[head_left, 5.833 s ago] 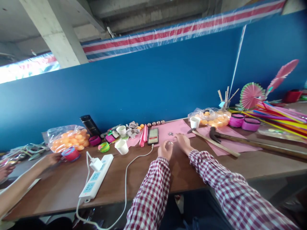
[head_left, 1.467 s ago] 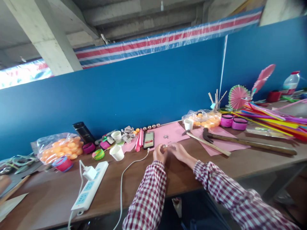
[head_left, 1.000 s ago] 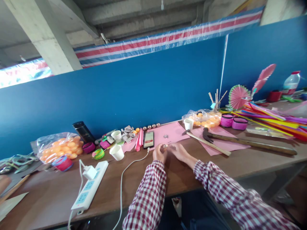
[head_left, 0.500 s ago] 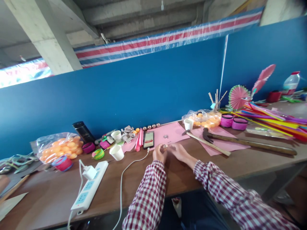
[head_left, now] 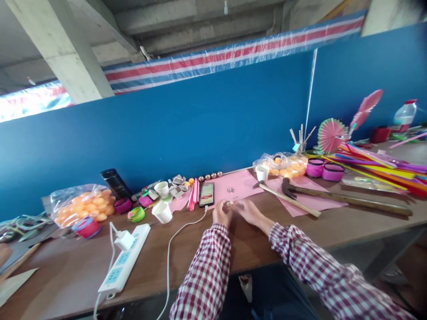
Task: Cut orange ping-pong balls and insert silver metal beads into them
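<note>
My left hand (head_left: 222, 214) is closed, its fingers curled round a small shiny metal piece (head_left: 228, 203) just above the near edge of the pink paper (head_left: 245, 183). From the right, my right hand (head_left: 249, 211) meets it, fingertips pinched together beside the piece. What lies between those fingertips is too small to make out. Beyond my hands, a little heap of shiny metal bits (head_left: 230, 190) rests on the paper. A phone (head_left: 207, 194) with a white cable lies to the left of it.
Two hammers (head_left: 347, 198) lie to the right, near a white cup (head_left: 262, 172) and a bag of orange balls (head_left: 290, 166). Several metal balls (head_left: 213, 175) line the back. On the left are a power strip (head_left: 125, 260) and paper cups (head_left: 162, 212). Another person's hand (head_left: 4, 253) shows at the left edge.
My hands hold almost the same pose and place. A pink strip has come into view at the far right edge, near the bottle.
</note>
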`<state>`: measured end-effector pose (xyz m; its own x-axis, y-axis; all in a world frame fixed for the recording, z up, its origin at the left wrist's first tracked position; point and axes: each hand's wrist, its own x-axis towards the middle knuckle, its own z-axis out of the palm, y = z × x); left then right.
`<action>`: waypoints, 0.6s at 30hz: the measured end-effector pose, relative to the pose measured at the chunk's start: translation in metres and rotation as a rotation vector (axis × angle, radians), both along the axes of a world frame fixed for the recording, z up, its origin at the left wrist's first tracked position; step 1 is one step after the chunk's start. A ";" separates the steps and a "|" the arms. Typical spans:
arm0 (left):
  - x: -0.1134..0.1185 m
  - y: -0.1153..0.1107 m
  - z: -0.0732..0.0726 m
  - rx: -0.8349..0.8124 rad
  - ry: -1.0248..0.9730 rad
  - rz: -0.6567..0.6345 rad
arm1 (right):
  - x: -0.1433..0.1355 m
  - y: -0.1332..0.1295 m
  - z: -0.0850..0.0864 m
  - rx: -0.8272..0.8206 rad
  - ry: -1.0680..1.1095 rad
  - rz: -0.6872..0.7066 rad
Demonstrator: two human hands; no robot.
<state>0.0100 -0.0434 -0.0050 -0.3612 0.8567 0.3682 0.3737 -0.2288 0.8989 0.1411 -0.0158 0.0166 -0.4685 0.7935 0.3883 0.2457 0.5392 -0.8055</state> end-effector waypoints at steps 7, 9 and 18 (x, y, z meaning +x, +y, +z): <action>-0.003 0.005 -0.006 -0.004 -0.011 -0.015 | 0.001 0.000 0.000 0.001 -0.001 0.001; -0.004 0.006 -0.008 0.002 0.009 -0.013 | 0.001 0.001 -0.002 0.004 0.000 -0.003; -0.005 0.007 -0.011 0.013 0.050 -0.012 | 0.001 0.001 -0.001 0.003 -0.007 -0.004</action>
